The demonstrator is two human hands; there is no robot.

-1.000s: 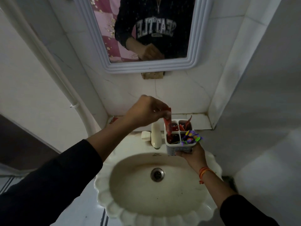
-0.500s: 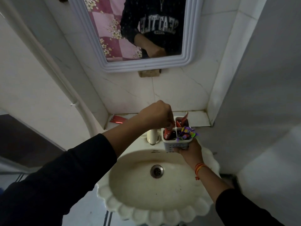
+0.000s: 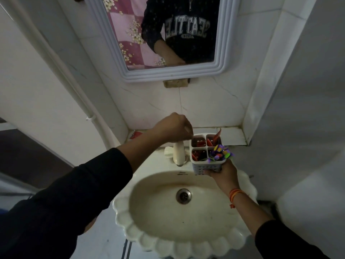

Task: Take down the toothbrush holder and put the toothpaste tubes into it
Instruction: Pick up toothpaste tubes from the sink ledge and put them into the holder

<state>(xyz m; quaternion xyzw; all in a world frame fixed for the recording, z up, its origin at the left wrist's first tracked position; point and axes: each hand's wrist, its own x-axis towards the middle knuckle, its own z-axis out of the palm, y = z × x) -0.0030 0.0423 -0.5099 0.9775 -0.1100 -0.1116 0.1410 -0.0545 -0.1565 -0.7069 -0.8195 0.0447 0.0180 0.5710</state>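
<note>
1. Toothbrush holder (image 3: 206,154): above the sink (image 3: 179,212), gripped by right hand (image 3: 222,172).
2. Left hand (image 3: 173,128): loosely curled, apparently empty, beside holder.
3. Step: loading tubes; next, likely fetching red tube (image 3: 136,135) behind sink.

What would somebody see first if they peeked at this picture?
Probably the white toothbrush holder, held up over the scalloped sink by the right hand, with red tubes and a purple bunch poking out. The left hand hangs beside it, above the tap.
</note>
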